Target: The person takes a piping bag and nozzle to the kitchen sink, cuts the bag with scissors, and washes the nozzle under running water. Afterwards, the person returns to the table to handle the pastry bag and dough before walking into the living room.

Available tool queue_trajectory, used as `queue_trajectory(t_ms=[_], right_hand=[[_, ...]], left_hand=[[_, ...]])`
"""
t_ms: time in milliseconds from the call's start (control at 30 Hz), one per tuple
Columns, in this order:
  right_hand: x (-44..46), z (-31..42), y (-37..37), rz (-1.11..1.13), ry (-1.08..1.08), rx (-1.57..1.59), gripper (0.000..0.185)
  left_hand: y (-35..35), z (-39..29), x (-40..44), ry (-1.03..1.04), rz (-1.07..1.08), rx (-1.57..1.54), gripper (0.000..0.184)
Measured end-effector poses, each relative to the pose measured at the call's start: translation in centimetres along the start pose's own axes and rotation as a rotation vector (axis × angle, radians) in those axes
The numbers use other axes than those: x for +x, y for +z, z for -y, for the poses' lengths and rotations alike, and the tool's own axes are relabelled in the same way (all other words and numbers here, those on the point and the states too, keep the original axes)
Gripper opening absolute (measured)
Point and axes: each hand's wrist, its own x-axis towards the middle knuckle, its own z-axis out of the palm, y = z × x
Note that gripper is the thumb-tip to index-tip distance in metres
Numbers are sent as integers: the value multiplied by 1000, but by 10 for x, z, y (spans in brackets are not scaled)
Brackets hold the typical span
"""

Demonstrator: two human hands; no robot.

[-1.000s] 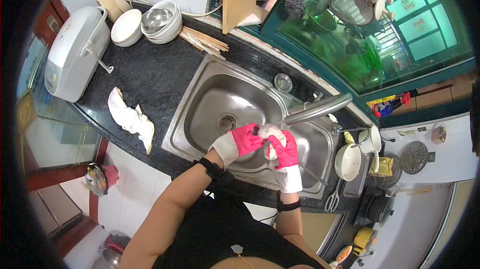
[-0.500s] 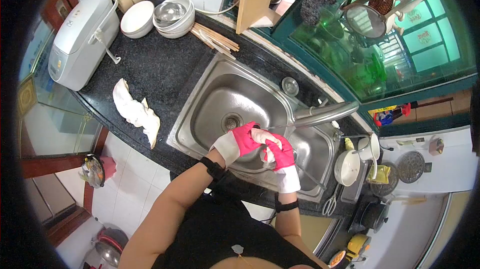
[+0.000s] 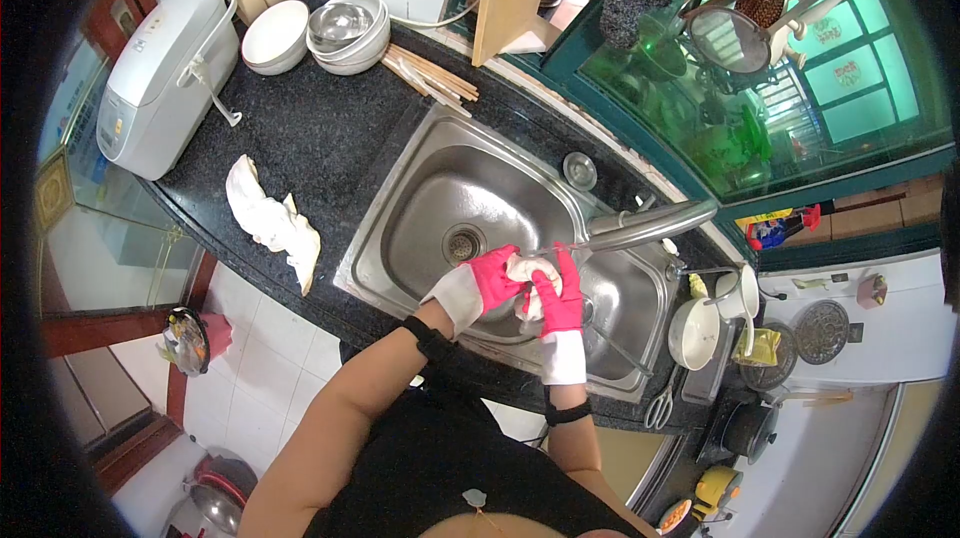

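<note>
Pink-gloved L hand [image 3: 494,278] & R hand [image 3: 562,300], grips clamped on crumpled white cloth [image 3: 533,276], over steel sink [image 3: 405,228]

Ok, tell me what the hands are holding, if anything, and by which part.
A bunched white cloth: left hand on its left side, right hand on its right; whether edge or middle, can't tell.
</note>
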Motion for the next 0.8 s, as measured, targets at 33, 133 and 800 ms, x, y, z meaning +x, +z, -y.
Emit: queue_trajectory(t_ms=[33, 133, 800], right_hand=[[-5, 4, -6, 142, 226, 115, 50], [-3, -9, -2, 325, -269, -128, 51], [-8, 19, 10, 45, 103, -194, 22]], left_hand=[[2, 0, -5, 0, 0, -1, 31], [-16, -43, -18, -65, -65, 35, 42], [20, -32, -11, -377, -365, -1169, 22]])
